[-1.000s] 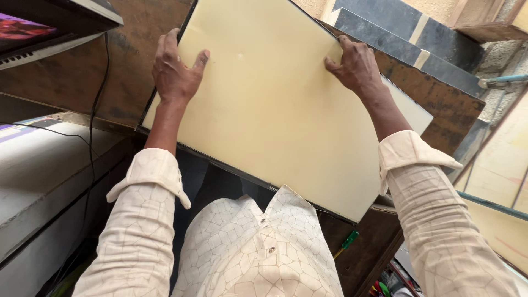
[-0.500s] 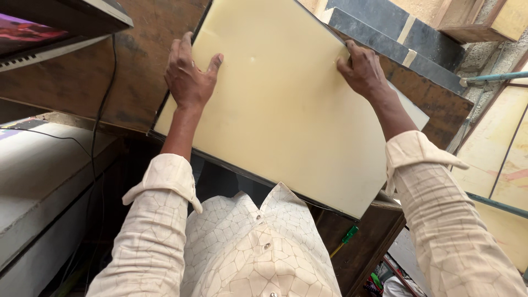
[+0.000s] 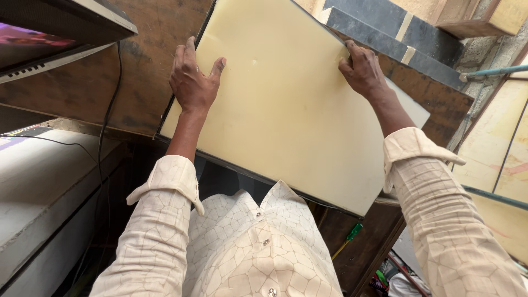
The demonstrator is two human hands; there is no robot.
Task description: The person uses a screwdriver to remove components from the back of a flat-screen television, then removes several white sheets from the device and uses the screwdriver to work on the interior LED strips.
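Note:
A large pale cream sheet [image 3: 280, 104] lies flat on a dark brown wooden bench [image 3: 137, 82], with a thin black layer showing under its near edge. My left hand [image 3: 192, 80] rests palm down on the sheet's left edge, fingers spread. At the sheet's right edge my right hand [image 3: 363, 69] curls its fingers over the rim. Both arms wear cream patterned sleeves with turned-up cuffs.
A dark machine housing [image 3: 49, 38] overhangs at the top left, and a black cable [image 3: 107, 126] hangs down from it. A pale grey surface [image 3: 38, 187] sits at the left. Dark stacked boards [image 3: 396, 33] lie beyond the sheet. A green-handled tool [image 3: 352, 234] hangs below the bench.
The view has closed in on the sheet. My left hand has slid rightward along the sheet's left edge, and my right hand keeps its hold on the right edge.

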